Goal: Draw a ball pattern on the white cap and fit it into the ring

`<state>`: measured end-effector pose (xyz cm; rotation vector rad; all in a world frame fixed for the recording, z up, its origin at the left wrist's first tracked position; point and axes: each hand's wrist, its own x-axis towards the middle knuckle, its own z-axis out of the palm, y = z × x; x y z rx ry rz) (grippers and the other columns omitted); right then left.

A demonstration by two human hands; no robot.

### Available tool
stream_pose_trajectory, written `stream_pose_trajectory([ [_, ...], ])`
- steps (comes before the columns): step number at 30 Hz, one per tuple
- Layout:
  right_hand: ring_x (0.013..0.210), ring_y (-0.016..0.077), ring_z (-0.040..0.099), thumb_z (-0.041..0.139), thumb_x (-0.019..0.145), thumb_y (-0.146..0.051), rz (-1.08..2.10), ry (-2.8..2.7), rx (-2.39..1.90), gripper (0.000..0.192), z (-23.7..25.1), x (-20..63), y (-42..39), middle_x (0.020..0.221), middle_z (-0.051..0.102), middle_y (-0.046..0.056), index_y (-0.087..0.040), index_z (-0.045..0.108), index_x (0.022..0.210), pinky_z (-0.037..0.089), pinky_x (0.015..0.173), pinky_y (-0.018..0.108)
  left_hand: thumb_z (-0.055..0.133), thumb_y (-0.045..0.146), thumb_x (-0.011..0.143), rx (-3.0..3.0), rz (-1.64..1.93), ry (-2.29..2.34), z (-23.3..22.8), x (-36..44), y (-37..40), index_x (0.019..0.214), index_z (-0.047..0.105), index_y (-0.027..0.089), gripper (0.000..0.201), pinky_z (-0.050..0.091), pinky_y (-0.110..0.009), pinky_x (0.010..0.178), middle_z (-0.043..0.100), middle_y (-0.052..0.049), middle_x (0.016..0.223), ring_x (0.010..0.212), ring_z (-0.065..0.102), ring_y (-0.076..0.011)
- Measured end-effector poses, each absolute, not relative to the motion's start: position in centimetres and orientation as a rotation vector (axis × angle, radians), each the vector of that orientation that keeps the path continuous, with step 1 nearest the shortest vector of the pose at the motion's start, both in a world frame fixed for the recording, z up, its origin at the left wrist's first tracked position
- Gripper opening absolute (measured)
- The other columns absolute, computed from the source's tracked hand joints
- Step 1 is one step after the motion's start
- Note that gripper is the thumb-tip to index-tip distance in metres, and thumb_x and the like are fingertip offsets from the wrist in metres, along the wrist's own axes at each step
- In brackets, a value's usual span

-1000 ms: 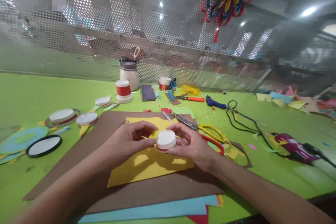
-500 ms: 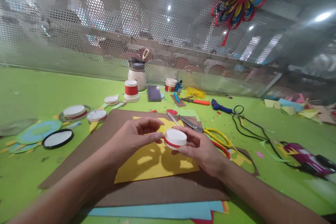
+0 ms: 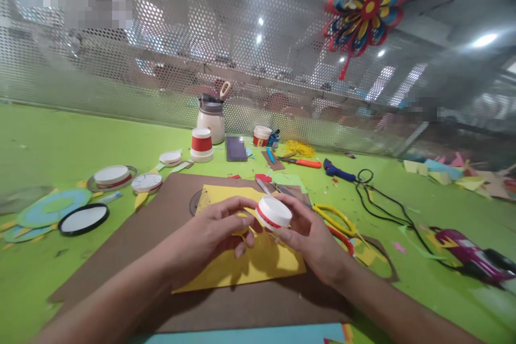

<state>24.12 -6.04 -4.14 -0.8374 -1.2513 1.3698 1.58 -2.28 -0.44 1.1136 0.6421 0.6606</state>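
Moved since half a sec ago: L hand (image 3: 213,234) has dropped its thumb & curled its fingers lower; white lid (image 3: 274,210) now tips further down at its right side. R hand (image 3: 312,236) is in abt the same spot.

State of hands: R closed on the lid, thumb in front, fingers behind. L part-open, fingers loosely bent, index tip by lid's edge; can't tell if touching. Smth yellow shows btwn L thumb & fingers; can't tell if held pc or backdrop. Lid is up over yellow sheet (image 3: 226,277), which lies on brown board (image 3: 121,247) on desk (image 3: 80,134).

To do it well, IMO: keep R grip light & on the rim so the face stays unmarked; turn lid in small bits w/ L fingertips; stay low over board so any drop lands soft.

Count: 4 lids total, i.e. 1 in R plus ringed lid (image 3: 111,176), marked lid (image 3: 146,182), back lid (image 3: 170,157). 1 each: upturned cup (image 3: 201,144), jug (image 3: 211,124), red-white tub (image 3: 262,136), scissors (image 3: 318,207), blue glue gun (image 3: 338,171), black-rimmed disc (image 3: 83,219), hanging flower (image 3: 370,7). Paper scraps: too many to count.
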Motion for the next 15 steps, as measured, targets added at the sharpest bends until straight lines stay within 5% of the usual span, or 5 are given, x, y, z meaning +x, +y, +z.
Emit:
stream_pose_trajectory([
  [9, 0.126, 0.0269, 0.069, 0.089, 0.09, -0.036, 1.163, -1.399, -0.805, 0.054, -5.1, 23.6, -6.4, 0.137, 0.071, 0.009, -0.032, 0.064, 0.137, 0.054, 0.113, 0.045, 0.074, 0.048, 0.099, 1.038, 0.701, 0.437, -1.3, 2.6, -3.5, 0.105, 0.084, 0.019, 0.031, 0.048, -0.024, 0.07, 0.066, -0.007, 0.099, 0.081, 0.05, -0.0144],
  [15, 0.136, 0.0325, 0.064, 0.092, 0.086, -0.037, 0.965, -1.505, -0.913, 0.064, -4.9, 23.4, -7.1, 0.146, 0.067, 0.012, -0.033, 0.064, 0.143, 0.052, 0.117, 0.051, 0.083, 0.041, 0.091, 0.959, 0.725, 0.425, -1.0, 2.6, -3.6, 0.116, 0.086, 0.024, 0.03, 0.046, -0.025, 0.068, 0.072, -0.011, 0.113, 0.088, 0.053, -0.0177],
])
